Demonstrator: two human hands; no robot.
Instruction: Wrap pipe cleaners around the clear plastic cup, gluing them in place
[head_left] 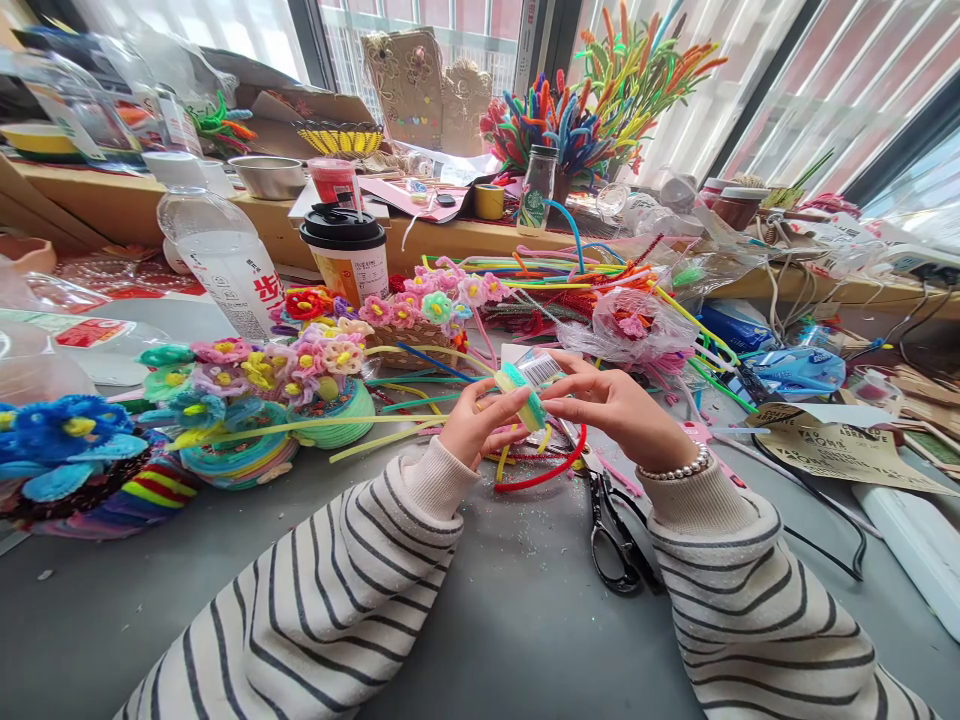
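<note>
At centre, clear cup point(541, 368), barcode label, banded with fuzzy teal-and-yellow coils point(533, 412). Left hand point(478, 425) pinches it from 8 o'clock; right hand point(619, 410), fingers curved, grips from 3. Judgement: light, even pressure should keep coils snug. Fuzzy yellow strand point(390, 420) toward 9; black-handled scissors point(600, 508) at 5.

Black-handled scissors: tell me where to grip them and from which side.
Take the scissors by the black handle loops, probably from the wearer's side, slightly from the left: the loops lie toward the wearer, the other end points away, and the right sleeve crowds their right.
</note>
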